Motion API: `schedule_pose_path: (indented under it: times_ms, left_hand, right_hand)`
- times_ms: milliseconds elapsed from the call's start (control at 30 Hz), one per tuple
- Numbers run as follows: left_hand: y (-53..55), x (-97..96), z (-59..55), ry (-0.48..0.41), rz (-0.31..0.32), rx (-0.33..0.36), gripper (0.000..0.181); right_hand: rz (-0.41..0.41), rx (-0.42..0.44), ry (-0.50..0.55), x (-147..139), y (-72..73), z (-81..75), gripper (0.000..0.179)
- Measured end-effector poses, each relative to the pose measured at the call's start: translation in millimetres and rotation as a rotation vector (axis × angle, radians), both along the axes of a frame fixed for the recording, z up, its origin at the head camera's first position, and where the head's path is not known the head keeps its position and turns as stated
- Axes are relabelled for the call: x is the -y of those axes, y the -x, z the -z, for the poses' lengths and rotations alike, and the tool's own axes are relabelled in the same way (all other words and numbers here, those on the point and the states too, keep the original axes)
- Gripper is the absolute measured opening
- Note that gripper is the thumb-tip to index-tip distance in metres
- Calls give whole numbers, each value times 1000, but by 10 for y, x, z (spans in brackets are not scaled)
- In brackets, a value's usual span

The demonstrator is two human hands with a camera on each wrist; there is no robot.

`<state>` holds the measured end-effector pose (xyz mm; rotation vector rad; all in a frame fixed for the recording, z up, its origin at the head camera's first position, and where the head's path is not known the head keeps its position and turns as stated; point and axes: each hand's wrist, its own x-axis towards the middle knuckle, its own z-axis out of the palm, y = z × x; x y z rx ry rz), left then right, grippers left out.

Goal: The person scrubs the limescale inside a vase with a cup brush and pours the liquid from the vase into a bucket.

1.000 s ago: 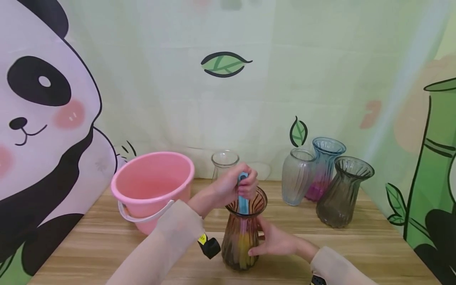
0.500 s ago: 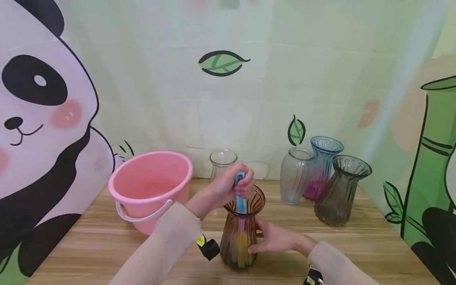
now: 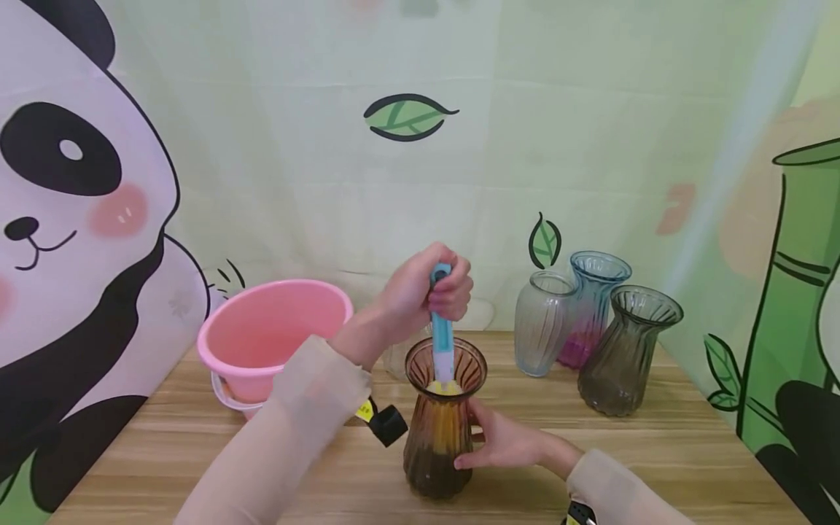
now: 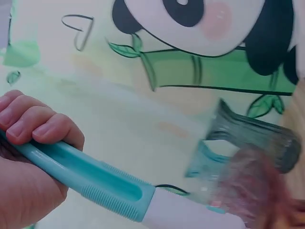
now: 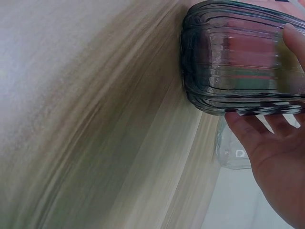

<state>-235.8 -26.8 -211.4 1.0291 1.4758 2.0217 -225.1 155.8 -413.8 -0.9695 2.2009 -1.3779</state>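
Observation:
My left hand (image 3: 420,292) grips the blue handle of a bottle brush (image 3: 442,335) above an amber-brown ribbed glass vase (image 3: 420,445). The brush stands nearly upright, its white neck in the vase's mouth and its yellow head inside the upper part. In the left wrist view, fingers (image 4: 43,121) curl round the blue handle (image 4: 105,183). My right hand (image 3: 502,437) holds the vase low on its right side, the vase upright on the table. The right wrist view has the thumb and fingers (image 5: 243,129) around the ribbed glass.
A pink bucket (image 3: 216,357) with a white handle stands left, partly behind my left sleeve. At the right stand a clear vase (image 3: 541,328), a blue-and-pink vase (image 3: 600,270) and a grey vase (image 3: 617,372). Another clear vase (image 3: 397,359) is mostly hidden behind my left arm.
My left hand has risen with the brush, drawing its yellow head from the vase's lower part up near the mouth. The right hand keeps its hold on the vase.

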Motion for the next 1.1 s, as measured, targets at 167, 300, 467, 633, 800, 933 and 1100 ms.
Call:
schedule_pose_path:
  times_ms: [167, 300, 467, 633, 800, 933, 1100]
  left_hand:
    - [-41, 40, -113, -21, 8, -34, 36]
    - [-37, 20, -64, -24, 22, -28, 36]
    - [0, -41, 113, 13, 42, -2, 36]
    - [42, -91, 362, 29, 58, 42, 35]
    - [79, -106, 583, 73, 58, 48, 35]
    - [91, -101, 655, 67, 36, 30, 33]
    - [95, -90, 669, 71, 30, 16, 33]
  right_hand:
    - [14, 14, 5, 1, -12, 5, 74]
    - [30, -9, 0, -2, -25, 4, 77]
    - [49, -78, -25, -4, -35, 23, 80]
    - [59, -83, -29, -19, -29, 36, 80]
    - [84, -85, -37, -24, -25, 64, 84]
    - [44, -80, -47, -37, -26, 58, 84]
    - [-35, -69, -113, -57, 7, -42, 79]
